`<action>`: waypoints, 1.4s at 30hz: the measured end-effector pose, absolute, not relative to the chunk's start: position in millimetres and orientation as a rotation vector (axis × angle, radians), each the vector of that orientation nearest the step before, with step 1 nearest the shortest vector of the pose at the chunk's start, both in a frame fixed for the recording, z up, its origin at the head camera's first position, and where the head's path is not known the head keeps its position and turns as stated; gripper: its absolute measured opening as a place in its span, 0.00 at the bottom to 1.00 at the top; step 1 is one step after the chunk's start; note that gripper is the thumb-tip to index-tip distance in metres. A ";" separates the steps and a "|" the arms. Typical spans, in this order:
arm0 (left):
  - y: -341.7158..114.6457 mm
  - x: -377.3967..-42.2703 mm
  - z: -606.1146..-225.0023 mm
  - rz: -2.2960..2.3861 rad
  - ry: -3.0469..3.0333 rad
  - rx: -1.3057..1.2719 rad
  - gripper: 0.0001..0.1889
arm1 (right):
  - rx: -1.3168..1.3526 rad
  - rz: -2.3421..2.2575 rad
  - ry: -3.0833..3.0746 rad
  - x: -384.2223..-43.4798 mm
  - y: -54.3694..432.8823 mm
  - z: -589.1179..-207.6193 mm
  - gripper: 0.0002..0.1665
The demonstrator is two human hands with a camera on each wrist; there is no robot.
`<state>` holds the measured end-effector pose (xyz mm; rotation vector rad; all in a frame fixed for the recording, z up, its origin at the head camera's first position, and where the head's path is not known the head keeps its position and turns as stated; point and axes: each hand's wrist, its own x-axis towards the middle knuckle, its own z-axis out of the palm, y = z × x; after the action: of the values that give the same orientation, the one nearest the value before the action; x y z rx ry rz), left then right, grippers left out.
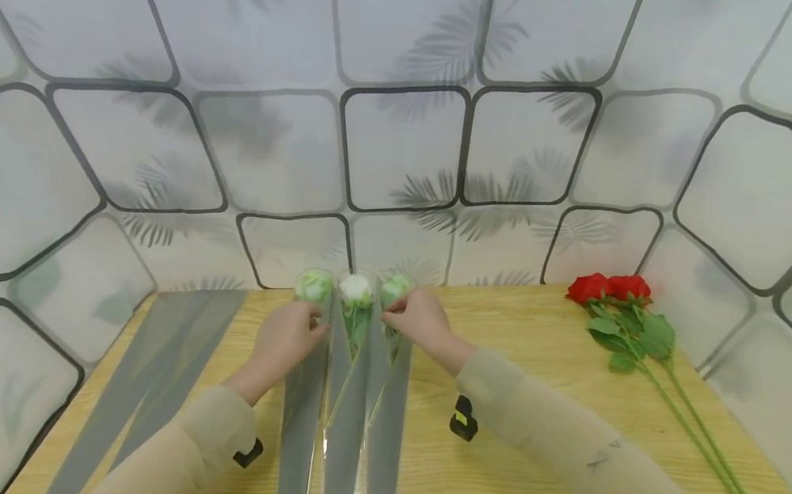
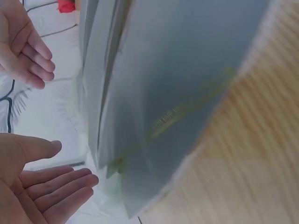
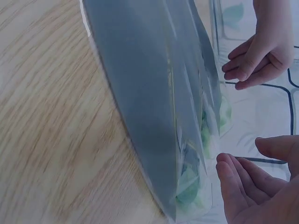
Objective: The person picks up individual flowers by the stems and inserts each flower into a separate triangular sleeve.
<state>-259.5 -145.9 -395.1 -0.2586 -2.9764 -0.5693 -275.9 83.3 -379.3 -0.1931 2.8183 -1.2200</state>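
Three roses in grey, clear-fronted flower sleeves lie side by side in the middle of the table: a pale green rose (image 1: 313, 285) on the left, a white rose (image 1: 356, 288) between, another pale green rose (image 1: 395, 285) on the right. My left hand (image 1: 290, 336) hovers over the left sleeve (image 1: 300, 429), thumb apart from relaxed fingers in the left wrist view. Just beside the right sleeve's top is my right hand (image 1: 425, 321), thumb and fingers apart with nothing between them in the right wrist view. Gold lines run along the sleeves.
Flat grey sleeves (image 1: 173, 361) lie at the table's left. Two red roses (image 1: 609, 287) with long green stems lie at the right. A patterned curtain (image 1: 405, 152) stands behind the wooden table (image 1: 530, 339).
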 end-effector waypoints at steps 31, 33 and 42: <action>-239.8 -247.2 -411.8 -0.530 -3.036 0.139 0.27 | -0.443 -1.274 2.648 -237.8 7.5 -407.8 0.10; -246.0 -248.3 -415.1 -0.514 -3.025 0.162 0.22 | -0.439 -1.284 2.639 -236.2 6.2 -411.4 0.10; -269.7 -249.8 -424.6 -0.510 -3.068 0.230 0.16 | -0.420 -1.348 2.598 -231.5 -0.8 -421.1 0.09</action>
<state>-249.8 -269.7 -424.6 0.2297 -3.0676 -0.5102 -231.5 -0.8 -421.1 -0.4202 2.5977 -1.3478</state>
